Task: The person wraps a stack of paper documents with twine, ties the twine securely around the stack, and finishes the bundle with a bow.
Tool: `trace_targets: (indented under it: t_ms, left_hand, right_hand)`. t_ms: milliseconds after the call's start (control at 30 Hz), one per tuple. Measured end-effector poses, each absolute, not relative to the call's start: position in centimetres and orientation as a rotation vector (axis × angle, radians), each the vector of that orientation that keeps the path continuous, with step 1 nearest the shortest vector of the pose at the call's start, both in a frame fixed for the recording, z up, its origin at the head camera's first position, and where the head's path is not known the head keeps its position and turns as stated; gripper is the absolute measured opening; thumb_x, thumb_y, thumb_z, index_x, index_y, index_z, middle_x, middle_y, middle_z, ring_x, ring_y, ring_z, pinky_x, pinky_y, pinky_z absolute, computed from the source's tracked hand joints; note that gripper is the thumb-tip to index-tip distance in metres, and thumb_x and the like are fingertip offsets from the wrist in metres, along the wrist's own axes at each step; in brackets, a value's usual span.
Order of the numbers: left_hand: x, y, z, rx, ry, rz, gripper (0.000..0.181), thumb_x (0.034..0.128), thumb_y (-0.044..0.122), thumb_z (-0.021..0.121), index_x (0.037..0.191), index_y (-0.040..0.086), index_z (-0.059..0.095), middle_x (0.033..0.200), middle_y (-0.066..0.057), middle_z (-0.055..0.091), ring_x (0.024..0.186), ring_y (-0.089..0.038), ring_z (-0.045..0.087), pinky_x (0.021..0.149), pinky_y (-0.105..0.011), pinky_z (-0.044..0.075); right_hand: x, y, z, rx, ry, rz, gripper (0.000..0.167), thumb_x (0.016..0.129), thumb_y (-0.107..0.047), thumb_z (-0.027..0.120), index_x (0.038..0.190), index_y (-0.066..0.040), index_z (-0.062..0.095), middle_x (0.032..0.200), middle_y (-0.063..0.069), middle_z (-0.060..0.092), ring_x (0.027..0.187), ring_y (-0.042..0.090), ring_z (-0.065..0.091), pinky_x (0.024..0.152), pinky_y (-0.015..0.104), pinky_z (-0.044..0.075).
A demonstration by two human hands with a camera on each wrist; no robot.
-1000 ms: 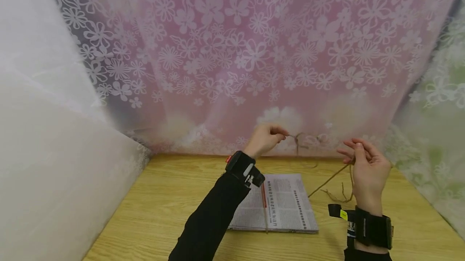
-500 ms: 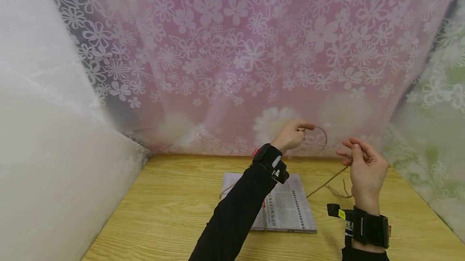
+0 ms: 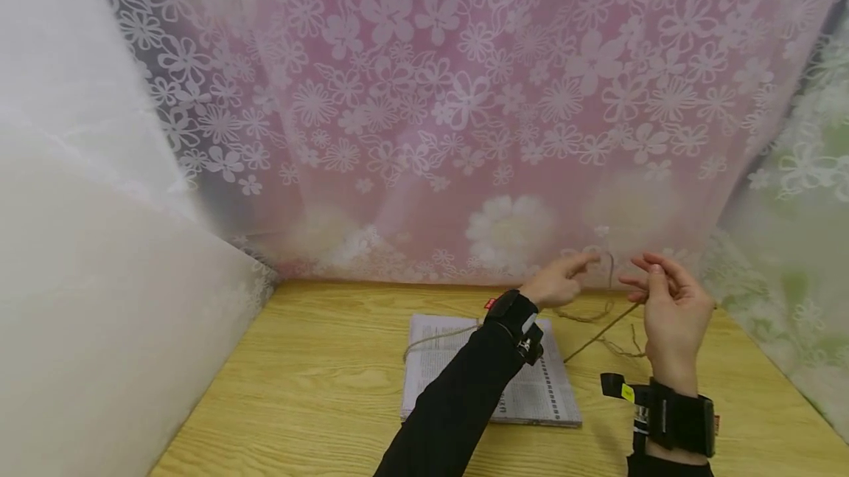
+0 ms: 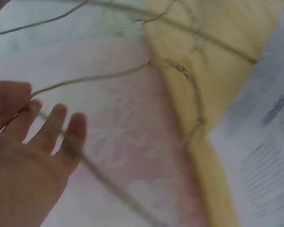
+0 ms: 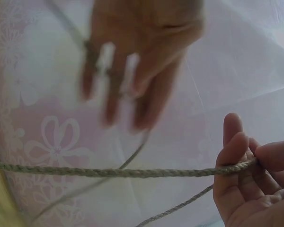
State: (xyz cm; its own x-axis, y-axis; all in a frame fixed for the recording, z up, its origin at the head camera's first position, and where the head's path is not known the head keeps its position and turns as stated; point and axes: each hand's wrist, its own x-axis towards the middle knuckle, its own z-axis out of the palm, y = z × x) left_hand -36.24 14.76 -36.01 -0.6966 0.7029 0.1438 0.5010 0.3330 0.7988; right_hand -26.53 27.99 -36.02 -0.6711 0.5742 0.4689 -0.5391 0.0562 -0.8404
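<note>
Newspaper stack [image 3: 431, 365] was sitting flat on the tabletop [image 3: 298, 388], and the tying looked partway done to me. On the stack's left side, twine [image 3: 438, 337] was already laid over the top; a sleeved arm [image 3: 458, 411] hid where it went from there. Past the far right corner, a loose tail [image 3: 584, 318] dangled with nothing fastened to it. From the right edge, another length ran up at a slant, pretty straight. I couldn't spot a finished knot on the part that showed, so I'd guess joining and tightening were what was left.

As for the hands: the left arm was stretched diagonally over the stack, left hand [image 3: 556, 287] up beyond its far right corner, thumb and index seemingly pinching twine, other fingers fairly straight. The right hand [image 3: 676, 315] was raised well off to the stack's right, palm turned inward, thumb clamping its length against bent fingers.
</note>
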Motion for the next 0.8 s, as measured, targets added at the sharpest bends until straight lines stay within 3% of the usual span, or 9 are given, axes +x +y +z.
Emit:
trace_targets:
  t_ms: [167, 300, 367, 533, 600, 700, 800]
  left_hand:
    - [-35.1, 15.5, -39.8, 1.034, 2.397, 1.068, 0.055, 0.0997, -0.001, 0.044, 0.15, 0.022, 0.042, 0.154, 0.003, 0.042, 0.143, -0.014, 0.038, 0.108, -0.026, 0.04]
    - [-34.6, 15.6, -41.8, 0.947, 2.391, 1.044, 0.055, 0.0994, -0.002, 0.042, 0.148, 0.024, 0.044, 0.151, 0.005, 0.045, 0.141, -0.014, 0.04, 0.103, -0.025, 0.041]
    - [-34.4, 15.3, -42.3, 0.931, 2.391, 1.027, 0.055, 0.0985, -0.004, 0.041, 0.147, 0.022, 0.046, 0.152, 0.003, 0.045, 0.139, -0.015, 0.043, 0.094, -0.023, 0.042]
    - [-34.1, 14.3, -42.9, 0.943, 2.446, 0.915, 0.048, 0.0992, -0.001, 0.043, 0.144, 0.014, 0.05, 0.148, -0.004, 0.05, 0.136, -0.018, 0.047, 0.097, -0.022, 0.042]
    - [-33.8, 14.0, -43.2, 0.922, 2.462, 0.84, 0.046, 0.1016, 0.004, 0.043, 0.146, 0.015, 0.048, 0.147, -0.004, 0.051, 0.137, -0.017, 0.046, 0.105, -0.025, 0.041]
    - [-33.2, 14.0, -43.5, 0.853, 2.47, 0.692, 0.048, 0.1047, 0.014, 0.042, 0.151, 0.025, 0.038, 0.15, 0.003, 0.047, 0.141, -0.012, 0.04, 0.11, -0.028, 0.037]
    - [-32.8, 14.1, -43.9, 0.801, 2.518, 0.586, 0.049, 0.1055, 0.021, 0.042, 0.152, 0.033, 0.034, 0.15, 0.01, 0.046, 0.142, -0.009, 0.038, 0.107, -0.029, 0.039]
  right_hand:
    - [-26.4, 28.3, -35.8, -0.016, -1.483, 1.776, 0.027, 0.099, -0.014, 0.056, 0.12, 0.001, 0.066, 0.106, 0.003, 0.072, 0.073, 0.009, 0.07, 0.059, 0.017, 0.051]
    - [-26.3, 28.8, -35.7, -0.004, -1.448, 1.81, 0.027, 0.098, -0.012, 0.057, 0.12, 0.002, 0.066, 0.104, 0.004, 0.072, 0.076, 0.01, 0.072, 0.063, 0.017, 0.053]
    - [-26.3, 29.1, -35.8, -0.037, -1.461, 1.779, 0.026, 0.098, -0.011, 0.057, 0.119, 0.001, 0.067, 0.102, 0.001, 0.074, 0.079, 0.008, 0.071, 0.067, 0.015, 0.052]
    - [-26.3, 29.7, -35.9, -0.151, -1.502, 1.686, 0.022, 0.098, -0.011, 0.059, 0.115, -0.004, 0.071, 0.094, -0.009, 0.075, 0.071, 0.004, 0.058, 0.051, 0.012, 0.036]
    - [-26.3, 29.9, -36.0, -0.143, -1.483, 1.703, 0.023, 0.097, -0.011, 0.059, 0.115, -0.003, 0.071, 0.093, -0.009, 0.075, 0.069, 0.006, 0.055, 0.049, 0.012, 0.035]
    - [-26.2, 30.2, -36.0, -0.107, -1.418, 1.759, 0.024, 0.095, -0.01, 0.061, 0.115, 0.0, 0.07, 0.091, -0.005, 0.076, 0.072, 0.007, 0.06, 0.06, 0.012, 0.047]
    - [-26.1, 30.4, -36.1, -0.102, -1.379, 1.77, 0.023, 0.095, -0.008, 0.062, 0.114, 0.002, 0.07, 0.089, -0.004, 0.076, 0.071, 0.007, 0.063, 0.061, 0.013, 0.05]
